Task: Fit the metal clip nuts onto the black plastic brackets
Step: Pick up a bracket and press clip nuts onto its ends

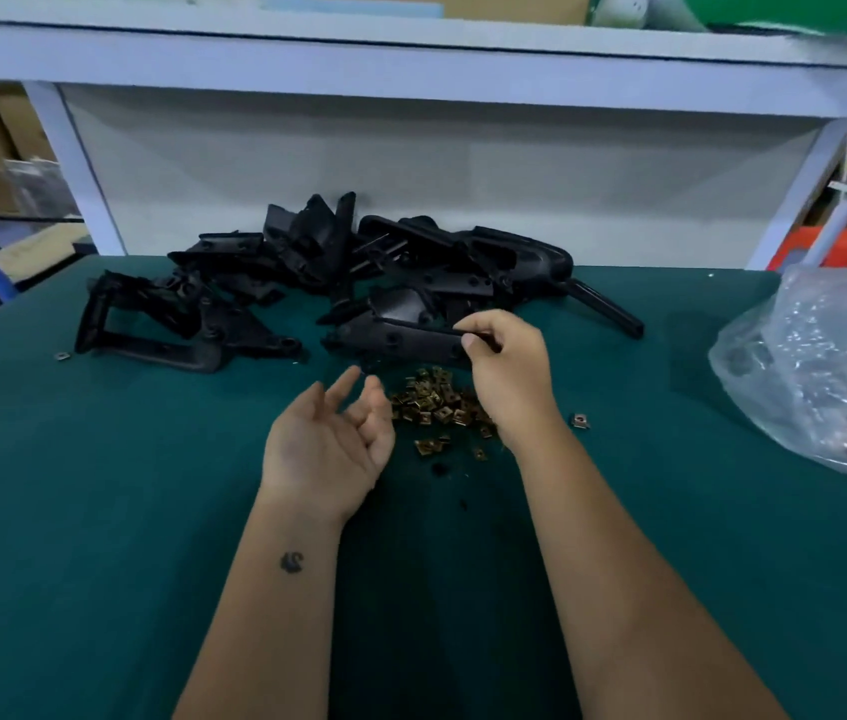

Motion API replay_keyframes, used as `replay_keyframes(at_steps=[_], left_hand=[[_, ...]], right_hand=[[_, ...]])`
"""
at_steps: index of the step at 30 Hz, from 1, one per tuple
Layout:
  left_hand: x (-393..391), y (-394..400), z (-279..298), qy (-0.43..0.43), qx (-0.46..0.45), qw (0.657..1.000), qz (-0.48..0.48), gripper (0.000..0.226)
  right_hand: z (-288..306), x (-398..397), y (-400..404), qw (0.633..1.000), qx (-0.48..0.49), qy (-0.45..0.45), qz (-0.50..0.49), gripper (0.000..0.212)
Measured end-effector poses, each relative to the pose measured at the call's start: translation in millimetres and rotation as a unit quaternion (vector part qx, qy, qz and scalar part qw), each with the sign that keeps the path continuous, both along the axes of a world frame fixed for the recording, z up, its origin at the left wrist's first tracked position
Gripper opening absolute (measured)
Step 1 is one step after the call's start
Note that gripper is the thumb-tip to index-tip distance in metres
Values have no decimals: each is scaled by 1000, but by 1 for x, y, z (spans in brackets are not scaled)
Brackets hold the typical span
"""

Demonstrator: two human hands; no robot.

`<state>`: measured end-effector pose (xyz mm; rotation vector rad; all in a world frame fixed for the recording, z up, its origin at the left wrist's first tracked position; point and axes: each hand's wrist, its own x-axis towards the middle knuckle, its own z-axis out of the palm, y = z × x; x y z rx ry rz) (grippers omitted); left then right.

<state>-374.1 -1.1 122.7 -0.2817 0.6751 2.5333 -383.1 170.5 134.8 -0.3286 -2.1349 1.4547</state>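
Note:
A heap of black plastic brackets (317, 262) lies at the back of the green table (99, 511). The nearest bracket (400, 340) lies in front of the heap, and my right hand (507, 371) pinches its right end between thumb and fingers. Just below that bracket sits a small pile of brass-coloured metal clip nuts (434, 402). My left hand (330, 439) hovers palm up beside the pile's left edge, fingers relaxed and holding nothing. A single clip nut (580, 421) lies to the right of my right wrist, and another (63, 356) lies far left.
A clear plastic bag (821, 371) with more parts sits at the table's right edge. A white shelf frame (411, 59) runs above the table's back, with its legs at the left and right. Cardboard boxes stand behind on both sides.

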Motion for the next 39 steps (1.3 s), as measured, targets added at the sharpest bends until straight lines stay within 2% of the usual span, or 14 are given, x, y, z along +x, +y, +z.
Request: replay_keyframes(at_steps=[3,6,9,12,15,19,24,25,27,30,33,35,37,39], left_hand=[[9,7,5,44,-54,991,-115,51],[19,10,9,73,-22,980,-183,56],[28,6,12,127,32,968,-215,45],[36,5,14,177,4,954,-243,45],[40,12,15,148,-44,973,-171,36],[31,18,14,105,-104,989,21,26],[19,4,2,165,-309,915,202,80],[18,3,-1,170,-331,902,221,81],[16,3,-2,177,-350,890,233,58],[16,7,-3,189,-303,907,224,16],[18,12,-4,169,-238,931,218,5],[18,16,-6,150,-214,941,216,5],[20,22,-7,131,-205,948,207,9],[23,27,-7,115,-164,960,194,20]], right_hand=[[-8,32,-2,996,-79,18,36,34],[-15,53,-7,991,-124,26,50,39],[-19,70,-8,996,-63,54,43,38],[-23,80,-9,998,19,47,47,35],[-25,83,-9,990,139,17,-1,38],[-24,85,-6,982,170,-29,-70,34],[-21,88,-5,955,258,-134,-60,14],[-22,88,-7,944,290,-152,-47,15],[-23,85,-9,922,346,-170,-31,18],[-25,81,-10,927,338,-159,-18,14],[-25,80,-10,962,247,-119,-1,4],[-22,81,-14,997,44,-56,18,14],[-18,81,-19,984,-172,4,51,22],[-15,80,-23,948,-306,40,77,21]])
